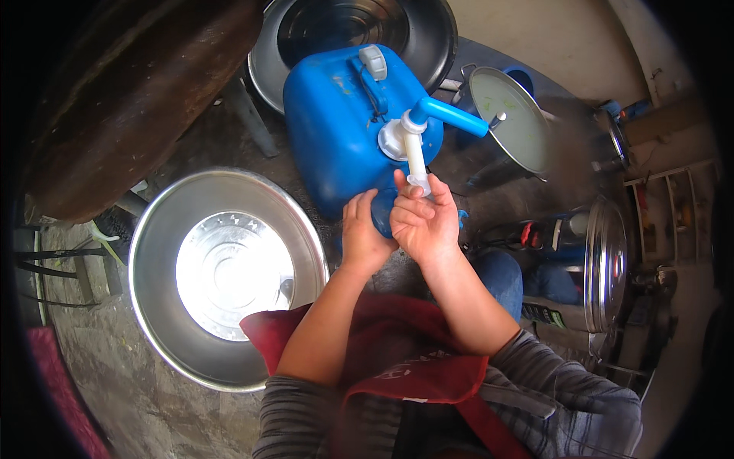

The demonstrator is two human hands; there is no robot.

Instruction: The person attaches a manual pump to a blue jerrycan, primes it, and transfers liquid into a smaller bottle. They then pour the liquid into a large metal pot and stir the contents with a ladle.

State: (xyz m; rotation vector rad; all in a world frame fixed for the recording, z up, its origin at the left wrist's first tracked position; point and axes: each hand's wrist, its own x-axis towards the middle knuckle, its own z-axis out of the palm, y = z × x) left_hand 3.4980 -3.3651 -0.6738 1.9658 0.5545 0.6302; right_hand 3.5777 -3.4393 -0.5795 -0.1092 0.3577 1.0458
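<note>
A blue plastic jerrycan is in front of me, with a white screw-on spigot topped by a blue lever handle. My right hand has its thumb and fingers around the translucent tip of the spigot's spout. Just below the spout, my left hand is curved around a blue translucent container, mostly hidden between both hands. A grey cap sits on the jerrycan near its moulded handle.
A wide metal basin lies on the floor at left; another big basin is behind the jerrycan. Right of it stands a pot of cloudy liquid. Farther right is a lidded steel pot. A large brown object looms upper left.
</note>
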